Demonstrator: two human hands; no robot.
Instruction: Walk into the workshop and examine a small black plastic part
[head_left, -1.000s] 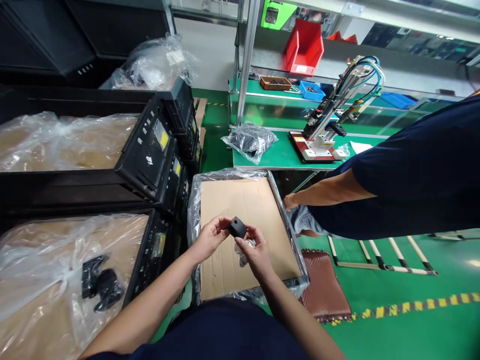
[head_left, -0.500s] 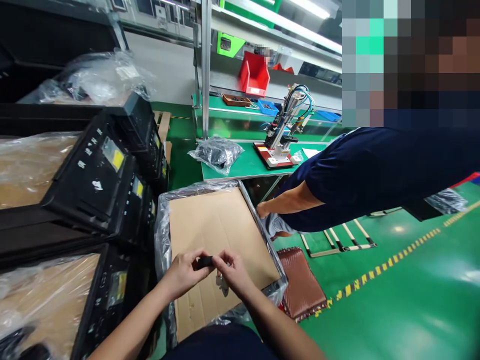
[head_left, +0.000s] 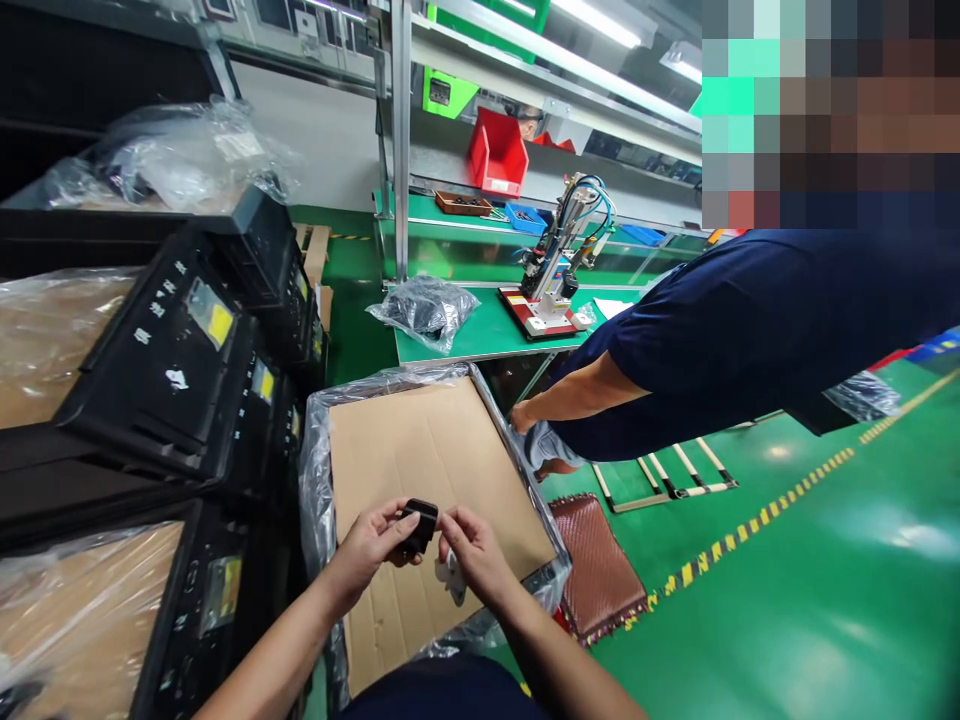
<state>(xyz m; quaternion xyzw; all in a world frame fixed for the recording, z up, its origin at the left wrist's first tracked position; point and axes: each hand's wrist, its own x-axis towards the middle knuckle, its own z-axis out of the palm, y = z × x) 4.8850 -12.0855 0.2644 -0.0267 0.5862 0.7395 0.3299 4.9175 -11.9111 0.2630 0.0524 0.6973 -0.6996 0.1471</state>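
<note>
My left hand (head_left: pixel 367 547) grips a small black moulded part (head_left: pixel 420 525) by its side, above a cardboard sheet (head_left: pixel 420 470). My right hand (head_left: pixel 474 555) is just to the right of the part, with its fingertips close to it but apparently apart. A small scrap of whitish plastic wrap (head_left: pixel 453 580) hangs below my right hand's fingers and seems pinched there. The cardboard lies in a crate lined with see-through plastic film (head_left: pixel 315 500). The part's underside is partly hidden by my fingers.
Stacked black plastic crates (head_left: pixel 172 350) with film-wrapped cardboard stand to the left. A co-worker (head_left: pixel 735 330) in a navy shirt leans down at the right. A brown woven mat (head_left: pixel 598 565) lies on the green floor. Behind stands a green workbench (head_left: pixel 480 330) bearing a pneumatic machine (head_left: pixel 555 270).
My right hand has let go of the black part and moved slightly right, leaving it in my left hand. The part has turned, and the view has swung slightly.
</note>
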